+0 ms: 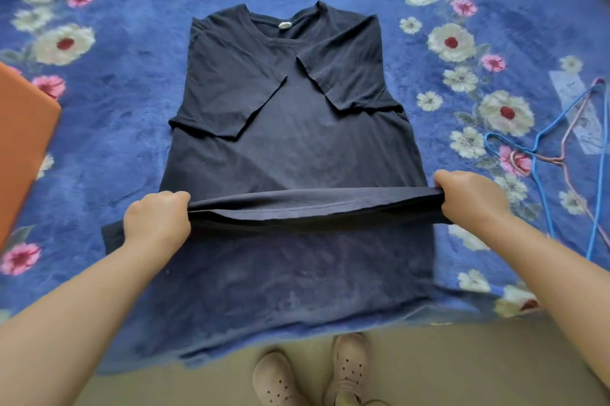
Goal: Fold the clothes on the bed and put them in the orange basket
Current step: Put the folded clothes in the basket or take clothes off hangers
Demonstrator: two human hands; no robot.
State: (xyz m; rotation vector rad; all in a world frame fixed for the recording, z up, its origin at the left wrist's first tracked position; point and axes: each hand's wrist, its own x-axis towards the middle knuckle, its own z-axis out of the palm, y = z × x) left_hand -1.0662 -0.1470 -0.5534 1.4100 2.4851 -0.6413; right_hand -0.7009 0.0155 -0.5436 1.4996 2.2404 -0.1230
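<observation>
Gripping T-shirt (290,141) hem, white neck label (283,25) unreadable

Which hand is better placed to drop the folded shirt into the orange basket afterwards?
Left. The orange basket sits beside the left hand; the right hand pinches the dark navy cotton T-shirt opposite.

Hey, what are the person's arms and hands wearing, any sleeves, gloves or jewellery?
Nothing shows on them: the left hand and right hand are bare, without gloves, rings or a watch, and both forearms are uncovered to the frame edge, so no sleeve is in view.
</observation>
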